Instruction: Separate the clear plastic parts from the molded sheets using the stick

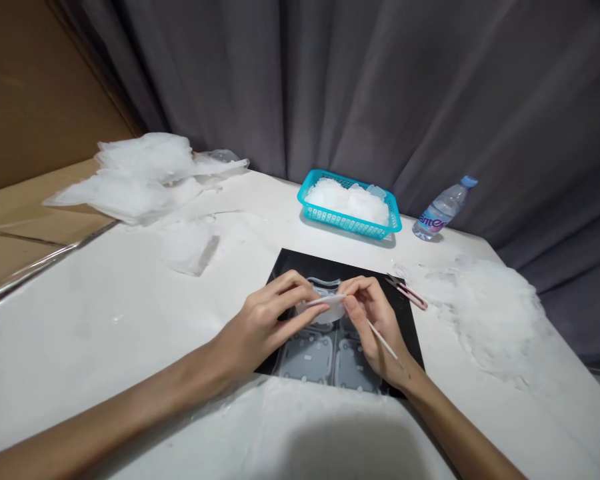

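Clear plastic piece [327, 311], over black mat [300, 267] by the table's [105, 320] near edge, is pinched by left hand [265, 323] fingers; thin white stick [385, 345], slanted toward the near right corner, is pinched by right hand [375, 327] just beside.

Turquoise basket [349, 223], black mat [300, 267], pink snips [410, 293] (bottle [443, 210] cap blue), grey curtain [380, 80].

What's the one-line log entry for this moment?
left hand: holds clear piece | right hand: grips thin stick | black mat: beneath | pink snips: untouched
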Demonstrator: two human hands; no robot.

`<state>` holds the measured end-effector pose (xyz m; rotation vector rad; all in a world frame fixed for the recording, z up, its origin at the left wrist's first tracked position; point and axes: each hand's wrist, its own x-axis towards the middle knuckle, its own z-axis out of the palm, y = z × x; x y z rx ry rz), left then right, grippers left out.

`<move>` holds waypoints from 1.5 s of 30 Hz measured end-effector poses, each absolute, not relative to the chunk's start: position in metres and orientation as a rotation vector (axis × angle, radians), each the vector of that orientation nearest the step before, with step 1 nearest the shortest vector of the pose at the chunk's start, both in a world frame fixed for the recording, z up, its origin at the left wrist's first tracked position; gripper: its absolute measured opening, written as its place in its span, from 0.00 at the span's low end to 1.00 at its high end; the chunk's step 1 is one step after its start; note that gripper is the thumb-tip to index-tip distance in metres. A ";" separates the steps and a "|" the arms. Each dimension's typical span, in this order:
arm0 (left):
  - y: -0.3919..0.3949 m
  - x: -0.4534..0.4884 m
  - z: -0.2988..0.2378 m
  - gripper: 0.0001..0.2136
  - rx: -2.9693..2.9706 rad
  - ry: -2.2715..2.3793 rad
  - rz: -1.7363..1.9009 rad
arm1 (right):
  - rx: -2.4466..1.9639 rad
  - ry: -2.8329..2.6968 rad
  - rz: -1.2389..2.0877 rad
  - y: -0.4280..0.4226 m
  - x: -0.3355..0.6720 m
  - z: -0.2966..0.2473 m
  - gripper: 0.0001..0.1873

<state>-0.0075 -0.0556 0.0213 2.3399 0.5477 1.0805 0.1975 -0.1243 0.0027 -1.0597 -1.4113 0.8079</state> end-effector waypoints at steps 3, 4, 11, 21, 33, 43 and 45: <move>-0.052 -0.006 0.021 0.02 2.162 0.608 0.962 | -1.116 -1.356 0.829 -0.126 0.197 0.009 0.05; -0.052 -0.006 0.021 0.03 2.050 0.630 0.884 | -1.137 -1.338 0.822 -0.127 0.196 0.010 0.06; -0.039 -0.004 0.018 0.12 1.665 0.726 0.746 | -1.398 -1.517 0.403 -0.120 0.205 0.005 0.07; 0.124 0.049 0.076 0.25 2.109 0.775 1.002 | -1.548 -1.800 -0.179 -0.098 0.222 -0.019 0.10; 0.006 0.002 0.045 0.21 2.536 0.621 0.425 | -1.619 -1.931 -0.149 -0.095 0.233 -0.029 0.11; -0.008 -0.012 0.007 0.48 2.640 0.523 0.146 | -1.643 -1.810 -0.042 -0.071 0.253 -0.026 0.14; -0.005 -0.011 0.005 0.47 2.682 0.550 0.184 | -1.621 -1.797 -0.012 -0.075 0.255 -0.018 0.15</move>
